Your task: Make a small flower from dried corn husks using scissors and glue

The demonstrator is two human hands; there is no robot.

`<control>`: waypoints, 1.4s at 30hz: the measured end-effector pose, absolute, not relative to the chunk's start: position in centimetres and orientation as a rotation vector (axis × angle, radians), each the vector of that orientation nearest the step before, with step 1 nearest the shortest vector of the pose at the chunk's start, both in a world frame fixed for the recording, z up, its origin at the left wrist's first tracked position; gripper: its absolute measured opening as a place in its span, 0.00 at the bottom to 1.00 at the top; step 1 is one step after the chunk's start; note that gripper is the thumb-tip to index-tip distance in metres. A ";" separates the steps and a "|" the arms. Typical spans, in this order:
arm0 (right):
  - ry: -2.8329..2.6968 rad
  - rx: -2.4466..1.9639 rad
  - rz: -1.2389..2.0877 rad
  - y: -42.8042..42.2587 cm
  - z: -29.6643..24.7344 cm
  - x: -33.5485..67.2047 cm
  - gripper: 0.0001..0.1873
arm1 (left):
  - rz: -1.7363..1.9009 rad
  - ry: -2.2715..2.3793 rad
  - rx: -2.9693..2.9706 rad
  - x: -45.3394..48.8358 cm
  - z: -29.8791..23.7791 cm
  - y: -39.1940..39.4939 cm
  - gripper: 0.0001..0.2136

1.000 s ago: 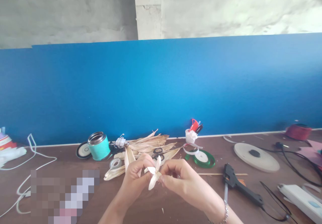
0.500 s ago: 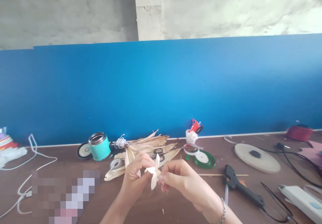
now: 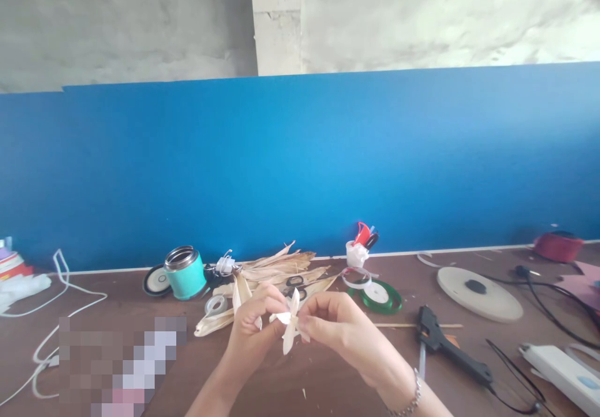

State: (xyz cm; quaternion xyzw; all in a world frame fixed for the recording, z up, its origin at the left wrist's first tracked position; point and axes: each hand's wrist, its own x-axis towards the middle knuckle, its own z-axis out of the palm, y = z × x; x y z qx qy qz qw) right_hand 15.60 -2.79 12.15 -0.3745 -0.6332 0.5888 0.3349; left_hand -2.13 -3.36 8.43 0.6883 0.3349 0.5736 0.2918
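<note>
A small pale flower made of dried husk petals (image 3: 290, 323) is held between both hands above the brown table (image 3: 328, 379). My left hand (image 3: 250, 320) pinches it from the left, and a husk strip sticks up behind that hand's fingers. My right hand (image 3: 335, 326), with a bracelet at the wrist, pinches the petals from the right. Both hands have their fingers curled closed on the flower.
Behind the hands lie a pile of dried husks (image 3: 276, 273) with scissors (image 3: 295, 282), a teal tin (image 3: 184, 272), tape rolls (image 3: 214, 305), green ribbon spool (image 3: 377, 295) and a cup of pens (image 3: 359, 249). A black glue gun (image 3: 445, 345), round white disc (image 3: 478, 292), cables and power strip (image 3: 562, 370) sit right.
The right hand's fingers have shifted slightly along the flower's petals and the flower has turned a little; both hands stay in the same place.
</note>
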 end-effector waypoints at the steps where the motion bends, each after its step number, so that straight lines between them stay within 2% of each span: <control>1: -1.663 -0.995 1.518 -2.8 12.0 15.5 0.06 | 1.524 0.896 1.837 -2.1 8.5 -3.4 0.09; 4: -1.696 -1.015 1.483 -2.9 12.0 15.2 0.08 | 1.504 0.909 1.806 -2.0 8.5 -3.4 0.10; 7: -1.768 -1.036 1.385 -2.3 12.5 15.8 0.16 | 1.469 0.950 1.666 -1.9 8.2 -3.4 0.10; 9: -1.821 -1.158 1.215 -1.3 12.7 17.5 0.19 | 1.424 0.971 1.549 -1.7 7.9 -3.3 0.11; 12: -1.919 -1.433 0.819 0.6 11.9 21.8 0.14 | 1.378 0.967 1.431 -1.4 7.2 -3.2 0.12; 14: -1.956 -1.695 0.571 1.6 10.8 24.7 0.14 | 1.369 0.948 1.380 -1.1 6.7 -3.0 0.13; 16: -1.895 -1.846 0.487 1.9 9.8 26.6 0.14 | 1.347 0.933 1.340 -0.8 6.2 -2.9 0.14; 19: -1.868 -1.596 0.638 1.1 9.2 25.8 0.11 | 1.302 0.873 1.275 -0.1 5.8 -3.0 0.15; 25: -1.613 -1.085 1.376 -1.4 10.5 18.0 0.14 | 1.226 0.683 1.016 0.9 5.2 -3.2 0.15; 28: -1.540 -0.793 1.621 -1.8 10.7 16.0 0.15 | 1.217 0.630 0.956 0.9 5.2 -3.1 0.14; 36: -1.352 -0.693 1.669 -1.6 9.4 14.9 0.16 | 1.197 0.599 1.058 0.5 4.9 -2.8 0.13; 42: -1.249 -0.798 1.647 -1.4 9.0 14.8 0.18 | 1.240 0.686 1.025 0.5 4.5 -2.6 0.08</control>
